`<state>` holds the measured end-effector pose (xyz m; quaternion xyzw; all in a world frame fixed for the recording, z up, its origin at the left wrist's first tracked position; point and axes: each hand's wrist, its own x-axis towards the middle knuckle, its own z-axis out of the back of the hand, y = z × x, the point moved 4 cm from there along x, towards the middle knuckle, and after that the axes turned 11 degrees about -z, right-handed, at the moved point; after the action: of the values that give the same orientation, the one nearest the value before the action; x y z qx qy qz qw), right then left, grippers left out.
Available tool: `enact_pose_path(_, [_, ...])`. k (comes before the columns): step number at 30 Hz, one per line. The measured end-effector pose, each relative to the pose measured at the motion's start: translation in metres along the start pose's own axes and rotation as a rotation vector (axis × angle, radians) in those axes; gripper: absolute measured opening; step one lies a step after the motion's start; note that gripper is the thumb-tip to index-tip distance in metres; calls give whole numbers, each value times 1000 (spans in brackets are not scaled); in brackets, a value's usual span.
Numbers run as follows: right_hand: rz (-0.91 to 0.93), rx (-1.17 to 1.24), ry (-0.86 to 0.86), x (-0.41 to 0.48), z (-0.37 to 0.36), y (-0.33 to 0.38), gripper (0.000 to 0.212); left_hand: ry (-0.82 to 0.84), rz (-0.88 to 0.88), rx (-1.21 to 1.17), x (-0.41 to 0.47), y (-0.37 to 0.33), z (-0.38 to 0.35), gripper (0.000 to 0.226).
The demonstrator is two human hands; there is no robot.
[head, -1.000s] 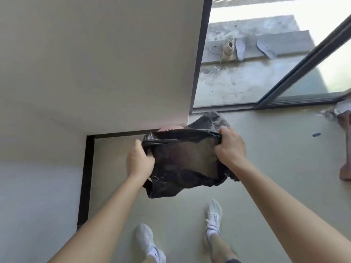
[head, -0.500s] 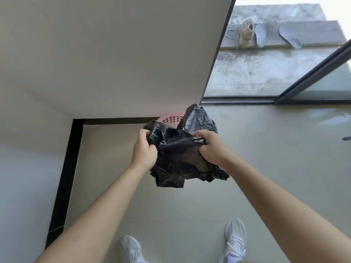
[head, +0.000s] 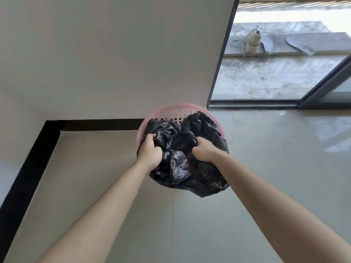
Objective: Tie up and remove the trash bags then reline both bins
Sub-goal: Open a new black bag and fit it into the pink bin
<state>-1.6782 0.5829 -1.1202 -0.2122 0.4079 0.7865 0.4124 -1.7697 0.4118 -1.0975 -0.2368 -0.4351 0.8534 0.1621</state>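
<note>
Left hand [head: 150, 151] and right hand [head: 204, 151] fisted on crumpled black plastic trash bag [head: 182, 166], above round pink perforated plastic bin [head: 167, 112] beside wall corner, open tiled floor [head: 275, 158] to the right

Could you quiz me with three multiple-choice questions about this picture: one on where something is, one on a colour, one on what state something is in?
1. Where is the bin?
A. by the wall corner, near the glass door
B. outside on the ledge
C. on a table

2. What colour is the bin?
A. blue
B. pink
C. green

3. How does the black bag look?
A. folded flat
B. tied shut
C. crumpled, gripped by both hands

Answers: 1 A, it stands at the wall's end. 2 B, its perforated rim is pink. 3 C, the left hand and right hand clutch it over the bin.
</note>
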Motion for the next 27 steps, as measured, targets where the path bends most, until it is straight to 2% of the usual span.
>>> enact_pose_path(4, [-43,-313,173,32,-28,2,34,32,-103,121,26,4,-22,58])
enact_pose_path(7, [67,-555,150,25,-23,10,35,4,-165,238,32,-1,-17,49])
enact_pose_path(11, [247,-671,-148,-8,19,35,26,-44,-431,601,20,-19,4,19])
enact_pose_path(14, [401,-666,-388,-22,42,44,21,-130,-579,788,17,-24,9,20])
enact_pose_path(16, [457,-550,-454,-23,38,42,29,-70,-535,842,18,-21,5,21])
enact_pose_path(18, [379,-462,-453,-13,25,32,40,84,-461,992,17,-11,-5,22])
enact_pose_path(19, [302,-471,-383,-7,17,26,45,165,-428,1077,15,-6,-10,26])
enact_pose_path(21, [198,-588,-138,-3,6,18,50,306,-351,1125,4,5,-15,34])
enact_pose_path(23, [264,-596,16,-16,7,20,49,411,-267,1064,-8,16,-13,39])
enact_pose_path(25, [438,-549,-104,-33,20,29,41,444,-192,981,-17,25,-5,42])
enact_pose_path(27, [606,-565,-376,-46,35,39,28,394,-160,827,-18,35,3,37])
